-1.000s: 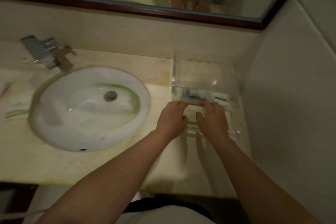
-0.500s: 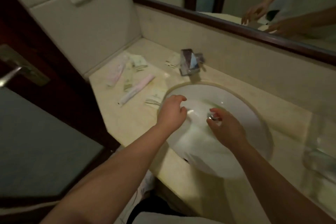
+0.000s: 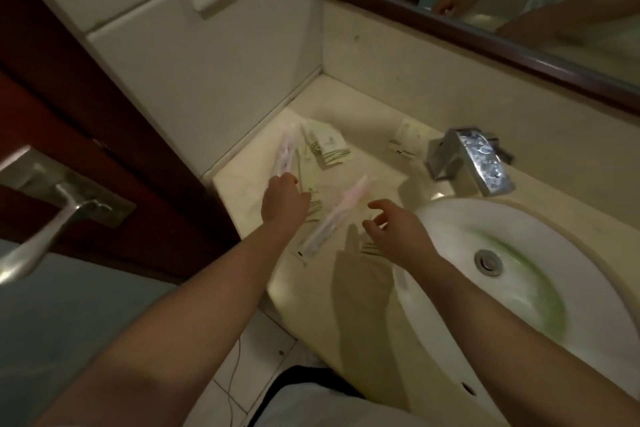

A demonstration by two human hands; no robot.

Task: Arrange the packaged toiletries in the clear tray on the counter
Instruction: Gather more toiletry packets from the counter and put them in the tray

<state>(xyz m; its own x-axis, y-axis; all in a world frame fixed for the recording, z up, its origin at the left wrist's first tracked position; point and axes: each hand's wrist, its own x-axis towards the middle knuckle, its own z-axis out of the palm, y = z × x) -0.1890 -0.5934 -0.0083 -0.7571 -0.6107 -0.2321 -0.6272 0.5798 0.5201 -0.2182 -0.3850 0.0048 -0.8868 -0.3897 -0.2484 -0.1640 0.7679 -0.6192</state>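
Several packaged toiletries lie on the counter's left end. A pink wrapped toothbrush lies near the wall, and a second pink one lies slantwise between my hands. Cream sachets lie beside them, and a small packet sits near the tap. My left hand has its curled fingers at the near end of the toothbrush by the wall; whether it grips is unclear. My right hand hovers with fingers spread just right of the second toothbrush, holding nothing. The clear tray is out of view.
A white sink fills the counter to the right, with a chrome tap behind it. A wall and a dark wooden door with a metal handle bound the counter on the left. A mirror runs along the back.
The view swung left from the clear tray across the sink to the counter's left end. Both hands moved from the tray, over the basin, to the loose packages.
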